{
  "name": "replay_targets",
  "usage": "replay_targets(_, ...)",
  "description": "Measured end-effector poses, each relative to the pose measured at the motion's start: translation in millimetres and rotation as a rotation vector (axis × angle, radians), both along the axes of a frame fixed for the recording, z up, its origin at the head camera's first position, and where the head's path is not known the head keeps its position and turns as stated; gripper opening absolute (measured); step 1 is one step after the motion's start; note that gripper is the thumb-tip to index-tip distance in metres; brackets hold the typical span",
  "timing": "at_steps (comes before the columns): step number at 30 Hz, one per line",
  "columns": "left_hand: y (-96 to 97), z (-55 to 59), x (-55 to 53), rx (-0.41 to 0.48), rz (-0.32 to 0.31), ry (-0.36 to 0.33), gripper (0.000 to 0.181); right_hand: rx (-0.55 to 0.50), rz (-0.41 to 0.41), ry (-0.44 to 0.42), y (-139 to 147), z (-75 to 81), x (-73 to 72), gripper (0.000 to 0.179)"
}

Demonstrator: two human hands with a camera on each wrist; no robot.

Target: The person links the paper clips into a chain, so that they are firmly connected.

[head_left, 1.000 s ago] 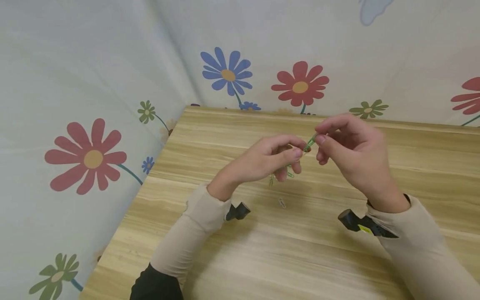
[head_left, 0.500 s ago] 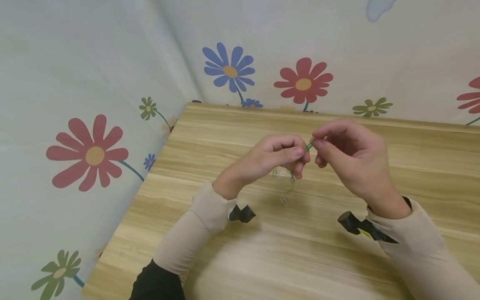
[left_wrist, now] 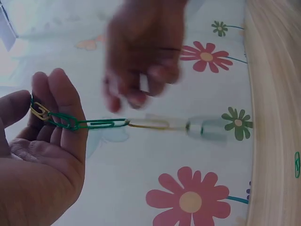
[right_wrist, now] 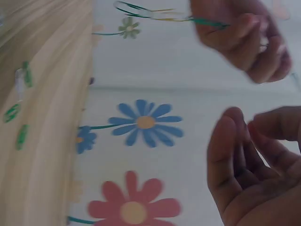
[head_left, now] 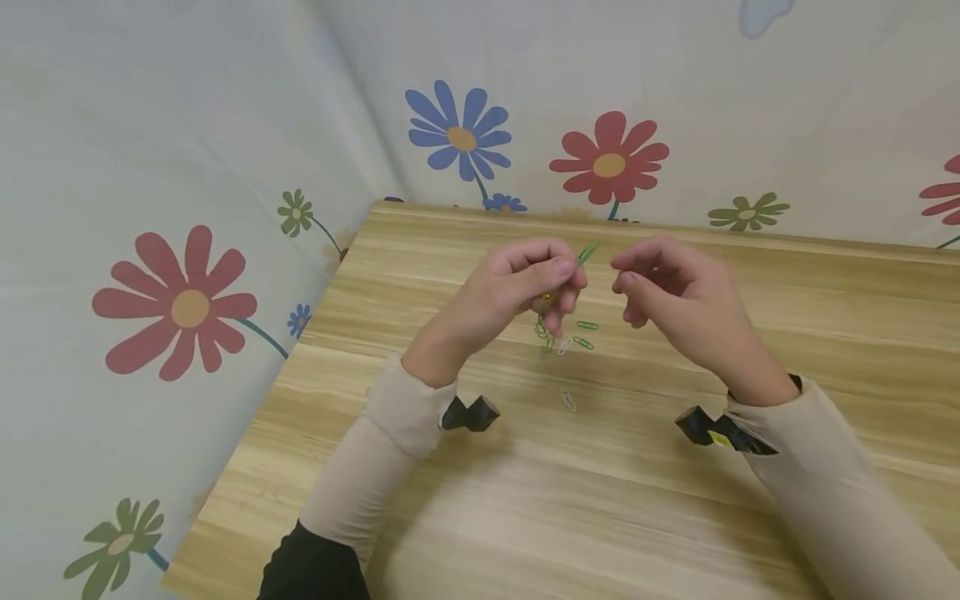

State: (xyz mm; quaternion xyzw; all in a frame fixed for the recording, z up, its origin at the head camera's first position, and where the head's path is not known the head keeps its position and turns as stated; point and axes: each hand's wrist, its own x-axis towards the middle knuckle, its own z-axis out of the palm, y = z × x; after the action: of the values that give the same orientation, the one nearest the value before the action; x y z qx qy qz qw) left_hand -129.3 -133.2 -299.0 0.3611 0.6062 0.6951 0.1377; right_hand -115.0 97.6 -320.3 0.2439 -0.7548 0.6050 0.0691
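My left hand (head_left: pixel 517 287) pinches a green paper clip (head_left: pixel 589 252) between thumb and forefinger, its end sticking up past the fingertips. From that grip a chain of linked green and gold paper clips (left_wrist: pixel 101 124) runs down across the fingers in the left wrist view. Its lower end is motion-blurred. A short gap to the right, my right hand (head_left: pixel 678 292) has loosely bent fingers; nothing shows between its thumb and fingertips (right_wrist: pixel 233 115) in the right wrist view.
Below the hands, loose green paper clips (head_left: pixel 587 325) and a white paper clip (head_left: pixel 565 346) lie on the wooden table (head_left: pixel 600 500). Another white clip (head_left: pixel 569 402) lies nearer. A flower-printed curtain (head_left: pixel 712 100) stands behind the table and along its left side.
My right hand has let go of the green clip it was pinching. The left hand has moved up and left with the chain, uncovering loose clips on the table.
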Motion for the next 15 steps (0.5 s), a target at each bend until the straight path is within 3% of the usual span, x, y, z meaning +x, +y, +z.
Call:
replay_targets(4,-5.2,1.8,-0.2,0.047,0.026,-0.021,0.018,0.184,0.022,-0.113,-7.4,-28.1,-17.9,0.017)
replay_targets(9,-8.9,7.8,-0.7,0.079,0.041,-0.018,0.02,0.284,0.078,-0.215,-21.3,-60.1,-30.9,0.019)
replay_targets(15,-12.6,13.5,-2.6,0.1,0.055,0.001,0.02,0.363,0.168,-0.356,-30.1,-83.7,-34.5,0.022)
